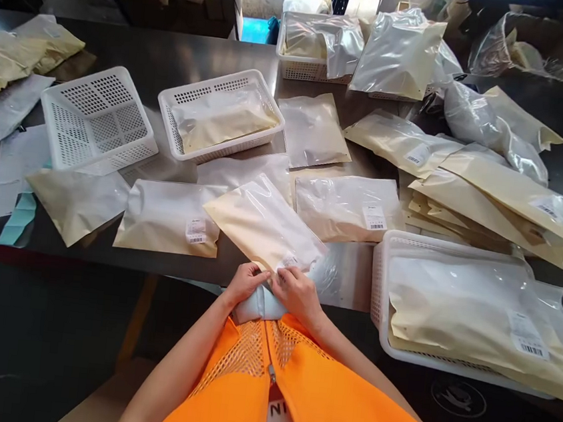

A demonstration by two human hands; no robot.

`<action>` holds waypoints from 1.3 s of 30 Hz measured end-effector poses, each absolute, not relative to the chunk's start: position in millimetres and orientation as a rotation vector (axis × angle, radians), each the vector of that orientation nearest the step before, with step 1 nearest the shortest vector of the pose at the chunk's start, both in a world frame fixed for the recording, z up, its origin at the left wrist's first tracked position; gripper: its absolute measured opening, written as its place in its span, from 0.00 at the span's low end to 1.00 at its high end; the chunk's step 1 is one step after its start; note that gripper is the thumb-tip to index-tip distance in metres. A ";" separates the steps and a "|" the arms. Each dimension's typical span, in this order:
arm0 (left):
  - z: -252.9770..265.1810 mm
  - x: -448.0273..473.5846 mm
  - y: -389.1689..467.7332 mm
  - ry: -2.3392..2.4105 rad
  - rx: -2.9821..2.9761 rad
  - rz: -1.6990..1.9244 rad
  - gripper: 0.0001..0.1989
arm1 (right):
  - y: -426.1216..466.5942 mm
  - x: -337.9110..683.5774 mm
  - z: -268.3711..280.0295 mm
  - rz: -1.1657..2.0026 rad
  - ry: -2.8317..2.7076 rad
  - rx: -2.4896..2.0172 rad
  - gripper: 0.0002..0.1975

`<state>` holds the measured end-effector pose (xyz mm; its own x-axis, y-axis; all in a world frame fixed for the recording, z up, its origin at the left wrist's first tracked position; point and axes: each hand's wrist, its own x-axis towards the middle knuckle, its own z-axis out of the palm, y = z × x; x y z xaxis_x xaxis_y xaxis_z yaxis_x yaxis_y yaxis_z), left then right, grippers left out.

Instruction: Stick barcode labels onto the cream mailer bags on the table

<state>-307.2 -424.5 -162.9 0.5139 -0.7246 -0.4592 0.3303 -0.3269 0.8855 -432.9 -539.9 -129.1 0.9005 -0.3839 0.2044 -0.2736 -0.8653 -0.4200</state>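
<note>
At the near edge of the table, both my hands pinch the lower edge of a clear-and-cream plastic bag (265,223), which lies tilted on the tabletop. My left hand (245,282) grips its near corner between thumb and fingers. Close beside it, my right hand (298,292) is closed on the same edge, by a partly covered white label. Left of this bag lies another bag with a barcode label (167,218). Behind and to the right rests a similar labelled bag (347,208).
An empty white basket (94,151) stands left, beside a white basket (220,154) holding a bag. A larger basket (379,282) with bags sits at the near right. Stacked cream bags (488,206) lie behind it. More bags and a basket (301,71) line the back.
</note>
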 end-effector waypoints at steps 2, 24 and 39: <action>-158.0 -308.9 -426.2 -0.409 1.608 -1.076 0.13 | -540.6 -431.5 -125.7 -0.384 0.497 -2.715 0.07; -156.2 -313.7 -430.5 -0.582 1.692 -0.999 0.12 | -544.9 -437.8 -125.0 -0.269 0.544 -2.705 0.08; -153.1 -316.4 -435.1 -0.595 1.737 -1.015 0.12 | -542.8 -436.6 -131.9 -0.319 0.726 -2.719 0.08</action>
